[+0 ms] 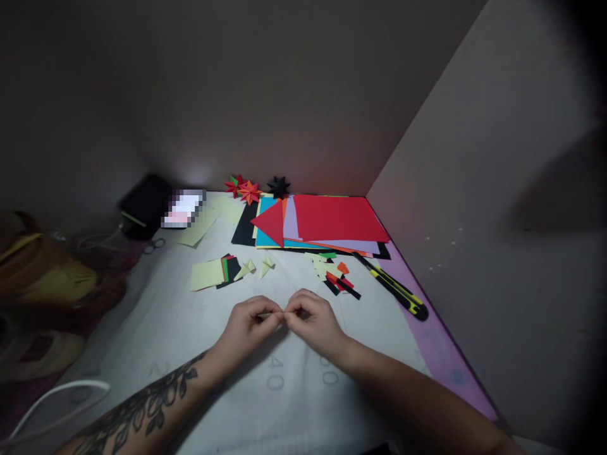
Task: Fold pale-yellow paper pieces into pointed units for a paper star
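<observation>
My left hand and my right hand meet over the white cloth, thumbs and index fingers pinched together at the tips. Between them is a small piece of pale yellow paper, nearly all hidden by the fingers. Just beyond my hands lie two small folded pale yellow paper pieces. Left of these sits a stack of small paper squares, pale yellow on top, with black, green and red edges showing. A heap of paper scraps lies beyond my right hand.
A black and yellow utility knife lies at the right. Large colored paper sheets are stacked at the back, near red-orange paper stars and a black one. Back left are a phone and scissors. Walls border the back and right.
</observation>
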Tool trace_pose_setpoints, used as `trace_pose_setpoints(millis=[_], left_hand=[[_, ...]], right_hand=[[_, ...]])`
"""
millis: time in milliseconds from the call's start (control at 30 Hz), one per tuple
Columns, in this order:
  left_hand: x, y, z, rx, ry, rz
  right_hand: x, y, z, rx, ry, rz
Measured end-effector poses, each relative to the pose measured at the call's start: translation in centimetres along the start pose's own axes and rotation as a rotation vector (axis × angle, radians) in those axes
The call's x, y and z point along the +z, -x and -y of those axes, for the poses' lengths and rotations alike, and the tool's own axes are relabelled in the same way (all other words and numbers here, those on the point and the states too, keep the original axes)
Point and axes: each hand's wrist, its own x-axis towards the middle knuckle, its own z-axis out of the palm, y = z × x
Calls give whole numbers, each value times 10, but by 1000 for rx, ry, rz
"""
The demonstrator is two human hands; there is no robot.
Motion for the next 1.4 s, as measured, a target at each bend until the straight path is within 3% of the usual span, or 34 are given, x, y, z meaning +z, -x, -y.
trace_pose_setpoints(millis=[200,400,600,833,1067,1267,1400], left_hand=[[0,0,2,-75,28,-8],[-1,-4,7,-229,99,-43],[-1,-2,8,-176,68,7],[4,-1,8,-121,74,-24],[3,7,12,-91,30,18],[-2,14,13,-85,109,26],[1,12,13,-107,152,33]], right_hand=[[-3,-3,-1,195,-27,40],[-12,-9,-8,420,-261,65],[-6,-5,-4,183,-38,165],[-2,-5,-4,230,6,150],[-6,2,1,81,71,199],[-15,3,-4,202,-5,106],[-18,7,-10,242,-49,112]])
